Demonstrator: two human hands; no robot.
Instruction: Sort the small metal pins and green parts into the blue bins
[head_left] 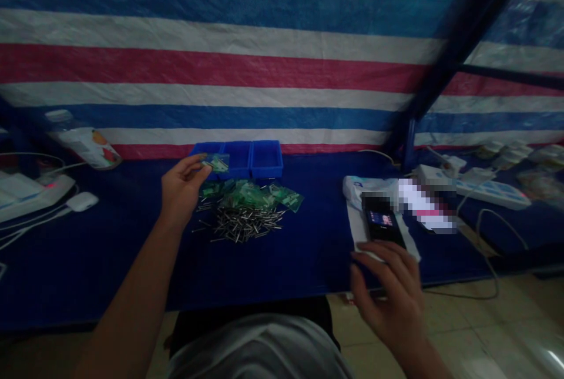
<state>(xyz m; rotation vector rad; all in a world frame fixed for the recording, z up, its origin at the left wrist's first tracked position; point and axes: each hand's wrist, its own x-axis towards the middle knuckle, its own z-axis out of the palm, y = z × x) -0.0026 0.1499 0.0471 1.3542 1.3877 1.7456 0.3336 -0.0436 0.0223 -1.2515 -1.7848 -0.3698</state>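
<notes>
My left hand pinches a small greenish clear bag in front of the blue compartment trays. Below and to its right lies a heap of green plastic bags, partly on top of a pile of metal screws or nails. My right hand is raised over the table's front edge at the right, fingers apart and curved, with nothing seen in it. Just beyond it a dark phone with a lit screen lies on white plastic or paper.
A bottle leans at the back left. White power strips with cables lie at the left, and another strip at the right. A blurred-out bright object lies near the phone. A striped sheet hangs behind.
</notes>
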